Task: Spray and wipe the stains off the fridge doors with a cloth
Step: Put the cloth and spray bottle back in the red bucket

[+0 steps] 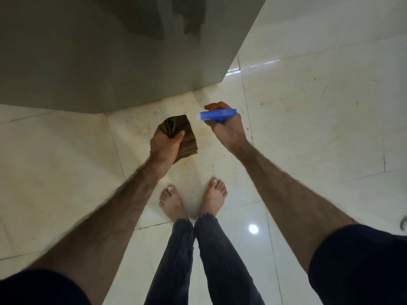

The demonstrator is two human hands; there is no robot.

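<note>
**A:** What takes up most of the frame?

**B:** The glossy pale tiled floor (319, 128), which fills the right side and the bottom. Small orange specks are scattered over it near the centre and to the right, and a bright round light reflection sits at the lower centre.

**A:** And the fridge?

**B:** The grey fridge door (99, 51) occupies the upper left of the frame, with its lower edge running just above the centre. A darker wet-looking patch (189, 16) shows on it near the top centre.

**A:** What of the person?

**B:** Two bare forearms reach in from the lower corners, with dark sleeves at the edges. Legs in dark jeans (209, 260) and two bare feet (193, 199) stand on the tiles at the lower centre.

**A:** What is each hand doing?

**B:** The left hand (166, 143), just left of centre, has its fingers and thumb curled round a folded brown cloth (180, 133), which hangs below the fridge's bottom edge. The right hand (222, 126), just right of centre, grips a blue spray bottle (218, 114); only its blue head shows, with its pale nozzle pointing toward the left of the frame, near the cloth.
</note>
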